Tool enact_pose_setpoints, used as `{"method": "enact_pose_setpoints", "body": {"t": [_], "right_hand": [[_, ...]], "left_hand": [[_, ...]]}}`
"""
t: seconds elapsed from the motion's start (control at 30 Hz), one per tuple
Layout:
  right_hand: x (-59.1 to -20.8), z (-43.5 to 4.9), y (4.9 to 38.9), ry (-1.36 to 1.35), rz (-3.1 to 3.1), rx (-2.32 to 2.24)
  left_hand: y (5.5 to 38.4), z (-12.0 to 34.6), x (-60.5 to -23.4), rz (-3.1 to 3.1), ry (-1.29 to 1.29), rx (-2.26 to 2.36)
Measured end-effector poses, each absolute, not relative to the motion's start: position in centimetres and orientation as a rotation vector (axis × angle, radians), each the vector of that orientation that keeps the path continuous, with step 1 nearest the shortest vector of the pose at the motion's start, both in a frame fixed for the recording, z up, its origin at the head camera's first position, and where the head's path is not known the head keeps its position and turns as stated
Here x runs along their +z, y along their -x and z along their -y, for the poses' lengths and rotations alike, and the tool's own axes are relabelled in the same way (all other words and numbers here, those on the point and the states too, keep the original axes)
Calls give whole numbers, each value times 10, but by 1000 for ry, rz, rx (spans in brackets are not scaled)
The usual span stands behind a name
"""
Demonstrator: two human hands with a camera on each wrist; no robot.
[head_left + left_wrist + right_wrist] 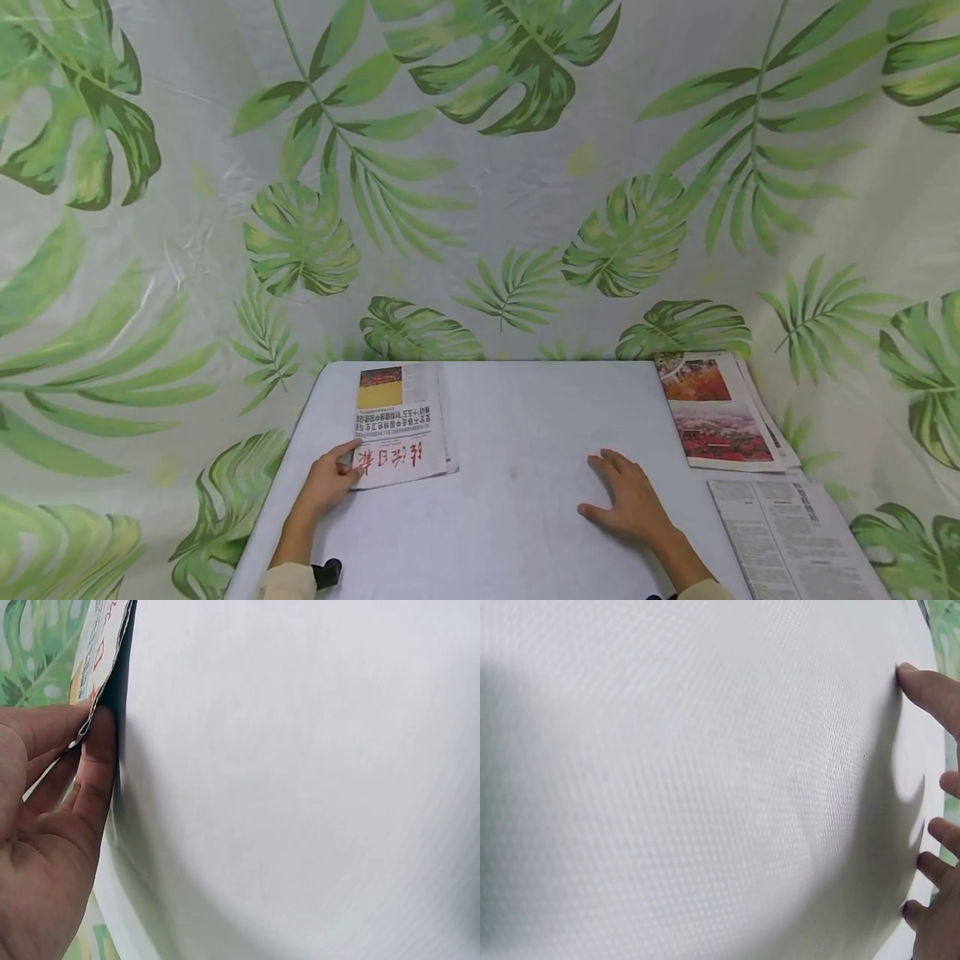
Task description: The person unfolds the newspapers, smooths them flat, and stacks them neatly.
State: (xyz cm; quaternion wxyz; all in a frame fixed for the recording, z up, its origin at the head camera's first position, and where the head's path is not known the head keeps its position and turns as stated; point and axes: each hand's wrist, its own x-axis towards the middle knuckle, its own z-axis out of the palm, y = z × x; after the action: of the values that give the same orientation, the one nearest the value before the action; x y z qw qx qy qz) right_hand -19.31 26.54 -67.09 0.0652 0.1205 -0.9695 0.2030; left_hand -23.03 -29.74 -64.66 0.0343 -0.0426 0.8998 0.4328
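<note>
A folded newspaper (401,425) with red title characters and a red-and-yellow picture lies at the left of the white table. My left hand (330,479) pinches its near left corner between thumb and fingers. In the left wrist view that newspaper (109,652) shows edge-on, with fingers of the left hand (56,802) on both sides of it. My right hand (628,504) is spread at the right of the table, holding nothing. Its fingertips (907,671) are close to the white surface in the right wrist view; whether all of them touch cannot be told.
At the table's far right corner lies a stack of newspapers (720,412) with colour photos. Nearer, along the right edge, is another newspaper (791,542) covered in grey print. The white tabletop (517,517) meets a leaf-patterned curtain (517,192) behind it.
</note>
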Motion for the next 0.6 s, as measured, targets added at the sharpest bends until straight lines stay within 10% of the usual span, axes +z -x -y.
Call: {"method": "enact_pose_setpoints", "body": {"t": [0.6], "right_hand": [[-667,-256,188,-382,2909,675]], "left_hand": [[215,243,-654,-2723,106,1383]]}}
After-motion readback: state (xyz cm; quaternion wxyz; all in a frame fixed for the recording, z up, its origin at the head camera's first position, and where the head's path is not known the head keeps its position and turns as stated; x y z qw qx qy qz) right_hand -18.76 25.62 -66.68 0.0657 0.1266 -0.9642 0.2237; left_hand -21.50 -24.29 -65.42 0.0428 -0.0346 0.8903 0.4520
